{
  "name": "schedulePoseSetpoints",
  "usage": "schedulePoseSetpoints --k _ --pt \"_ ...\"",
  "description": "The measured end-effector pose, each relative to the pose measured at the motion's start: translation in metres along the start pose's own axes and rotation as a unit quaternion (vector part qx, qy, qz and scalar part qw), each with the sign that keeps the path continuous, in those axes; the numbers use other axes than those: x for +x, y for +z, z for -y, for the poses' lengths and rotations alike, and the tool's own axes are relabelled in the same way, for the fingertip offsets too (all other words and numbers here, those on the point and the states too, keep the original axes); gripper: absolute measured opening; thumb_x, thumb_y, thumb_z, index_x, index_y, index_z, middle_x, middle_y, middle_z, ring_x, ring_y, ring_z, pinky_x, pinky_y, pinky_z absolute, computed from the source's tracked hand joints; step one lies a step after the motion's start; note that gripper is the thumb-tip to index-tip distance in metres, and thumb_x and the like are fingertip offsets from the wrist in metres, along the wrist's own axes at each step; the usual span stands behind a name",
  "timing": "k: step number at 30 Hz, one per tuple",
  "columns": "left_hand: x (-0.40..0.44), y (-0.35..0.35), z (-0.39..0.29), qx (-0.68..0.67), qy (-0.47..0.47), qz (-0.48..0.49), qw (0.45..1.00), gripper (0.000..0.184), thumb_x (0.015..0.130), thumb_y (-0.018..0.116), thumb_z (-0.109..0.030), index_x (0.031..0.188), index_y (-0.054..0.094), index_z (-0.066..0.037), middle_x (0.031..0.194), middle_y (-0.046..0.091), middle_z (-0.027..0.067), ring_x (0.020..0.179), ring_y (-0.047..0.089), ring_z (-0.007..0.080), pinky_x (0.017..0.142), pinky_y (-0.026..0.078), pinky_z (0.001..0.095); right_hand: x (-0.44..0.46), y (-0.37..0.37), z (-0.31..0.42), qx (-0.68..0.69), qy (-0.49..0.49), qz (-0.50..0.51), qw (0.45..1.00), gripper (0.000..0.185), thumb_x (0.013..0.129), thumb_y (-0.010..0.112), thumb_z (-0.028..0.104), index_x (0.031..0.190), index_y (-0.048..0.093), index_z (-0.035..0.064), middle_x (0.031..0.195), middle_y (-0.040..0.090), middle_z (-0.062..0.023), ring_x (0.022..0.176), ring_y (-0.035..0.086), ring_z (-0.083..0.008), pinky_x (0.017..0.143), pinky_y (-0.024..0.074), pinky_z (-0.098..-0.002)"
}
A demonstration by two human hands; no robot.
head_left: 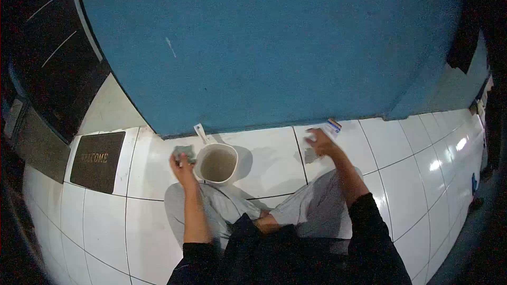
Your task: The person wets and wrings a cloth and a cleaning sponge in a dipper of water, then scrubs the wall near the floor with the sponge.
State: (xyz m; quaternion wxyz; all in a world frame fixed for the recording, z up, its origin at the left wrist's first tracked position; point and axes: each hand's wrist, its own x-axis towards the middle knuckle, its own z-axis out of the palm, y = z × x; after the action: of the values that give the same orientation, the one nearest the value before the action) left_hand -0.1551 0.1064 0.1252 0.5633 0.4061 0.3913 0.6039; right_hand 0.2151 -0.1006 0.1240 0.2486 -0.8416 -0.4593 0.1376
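My left hand is closed around a grey-green, soft-looking piece, perhaps a sponge or folded cloth. It is just left of a whitish dipper with cloudy, greyish-brown liquid inside. The dipper stands on the floor, its handle pointing up toward the wall. My right hand hovers over the tiles with its fingers bent and somewhat apart, and I see nothing held in them. Beside it, partly covered by the hand, lies a small white pack with a blue and orange end.
A blue wall rises directly in front of my crossed legs. White floor tiles spread around me. To the left lies a dark mat reading WELCOME, near a dark door-like panel.
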Motion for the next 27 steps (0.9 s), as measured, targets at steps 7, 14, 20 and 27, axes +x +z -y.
schedulePoseSetpoints --k 7,14,20,27 --pt "0.046 -0.05 0.037 -0.18 -0.088 -0.199 0.959 0.034 0.08 0.052 -0.025 0.108 0.04 -0.011 0.097 0.048 0.006 0.085 0.046 0.0183 0.066 0.044 0.0328 0.003 0.021 -0.119 -0.141 0.041 -0.089 0.985 0.02 0.076 0.052 0.023 0.076 0.055 0.0031 0.074 0.058 -0.0167 0.073 0.056 -0.0338 0.066 0.0453 -0.0401" --pt "0.055 -0.057 0.046 -0.228 -0.146 -0.243 0.931 0.02 0.077 0.049 -0.023 0.094 0.049 -0.011 0.093 0.049 0.0037 0.083 0.045 0.0163 0.069 0.043 0.0315 -0.005 0.024 -0.072 -0.154 0.042 -0.086 0.983 0.008 0.069 0.056 0.014 0.074 0.056 0.0085 0.075 0.058 -0.0095 0.075 0.057 -0.0266 0.066 0.0451 -0.0357" --pt "0.063 -0.065 0.057 -0.263 -0.155 -0.272 0.913 0.018 0.076 0.051 -0.028 0.084 0.054 -0.012 0.082 0.052 0.0011 0.078 0.046 0.0169 0.072 0.043 0.0352 -0.009 0.046 -0.057 -0.232 -0.044 0.07 0.969 0.049 0.059 0.067 0.029 0.101 0.048 0.0132 0.096 0.052 -0.015 0.089 0.052 -0.0329 0.072 0.0447 -0.0425" --pt "0.064 -0.059 0.043 -0.259 -0.22 -0.313 0.887 0.039 0.078 0.046 -0.026 0.112 0.04 -0.009 0.111 0.037 0.0078 0.102 0.037 0.0209 0.083 0.037 0.0371 -0.018 0.039 -0.01 -0.325 0.008 0.119 0.938 0.049 0.066 0.063 0.03 0.105 0.041 0.0087 0.094 0.051 -0.0178 0.087 0.053 -0.0357 0.069 0.0444 -0.0493"
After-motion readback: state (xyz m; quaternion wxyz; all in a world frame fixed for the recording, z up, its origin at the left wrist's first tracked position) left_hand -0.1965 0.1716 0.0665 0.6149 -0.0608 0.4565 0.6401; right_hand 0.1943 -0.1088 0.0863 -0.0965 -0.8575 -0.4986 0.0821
